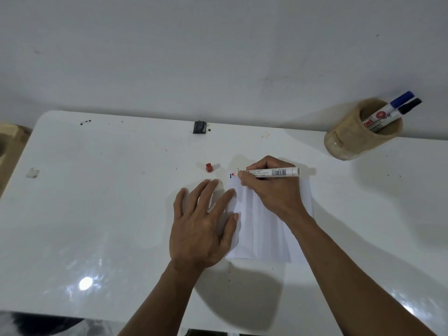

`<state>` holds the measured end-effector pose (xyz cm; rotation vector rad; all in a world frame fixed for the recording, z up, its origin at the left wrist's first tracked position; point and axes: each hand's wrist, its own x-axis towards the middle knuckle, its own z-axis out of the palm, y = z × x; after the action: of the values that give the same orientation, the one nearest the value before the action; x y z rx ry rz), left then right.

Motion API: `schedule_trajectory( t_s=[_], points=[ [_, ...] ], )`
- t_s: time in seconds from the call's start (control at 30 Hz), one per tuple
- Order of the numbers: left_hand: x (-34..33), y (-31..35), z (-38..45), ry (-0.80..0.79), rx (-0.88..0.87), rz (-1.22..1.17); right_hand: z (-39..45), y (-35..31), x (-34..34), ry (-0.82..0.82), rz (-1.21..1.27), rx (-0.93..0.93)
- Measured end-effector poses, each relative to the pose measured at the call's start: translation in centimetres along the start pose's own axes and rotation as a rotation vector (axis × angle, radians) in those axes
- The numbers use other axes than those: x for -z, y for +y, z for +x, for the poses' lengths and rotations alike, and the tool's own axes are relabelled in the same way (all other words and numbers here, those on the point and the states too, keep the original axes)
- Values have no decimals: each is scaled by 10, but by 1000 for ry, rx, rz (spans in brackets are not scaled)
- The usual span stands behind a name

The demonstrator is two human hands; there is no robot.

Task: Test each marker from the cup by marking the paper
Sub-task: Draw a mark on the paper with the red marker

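While the left hand [202, 226] lies flat, fingers spread, on the paper [263, 229], the right hand [269, 187] grips the red marker [271, 172]. Its tip touches the paper's top left corner. The red cap [209, 167] stands nearby.

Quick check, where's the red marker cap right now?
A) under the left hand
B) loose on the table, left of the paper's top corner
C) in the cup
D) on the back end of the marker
B: the red cap sits alone on the table, apart from the paper, while the right hand holds the uncapped marker tip-down on the sheet.
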<state>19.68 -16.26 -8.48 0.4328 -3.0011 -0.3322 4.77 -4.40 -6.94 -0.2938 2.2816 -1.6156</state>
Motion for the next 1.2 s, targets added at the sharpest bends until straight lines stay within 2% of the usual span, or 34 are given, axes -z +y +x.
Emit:
schedule_trajectory(
  t_s=[0.83,0.93,1.07,1.2],
  points=[
    [-4,-1,-1,30,-3,-9,-1,-1,2,-42,-20,-5],
    [-4,0,-1,34,-3,-16,1,-4,5,-65,67,-53],
    [-1,0,-2,-6,6,-35,0,-19,15,-55,301,-186],
    [9,1,-1,-49,24,-91,-9,-38,26,-21,438,-219]
  ],
)
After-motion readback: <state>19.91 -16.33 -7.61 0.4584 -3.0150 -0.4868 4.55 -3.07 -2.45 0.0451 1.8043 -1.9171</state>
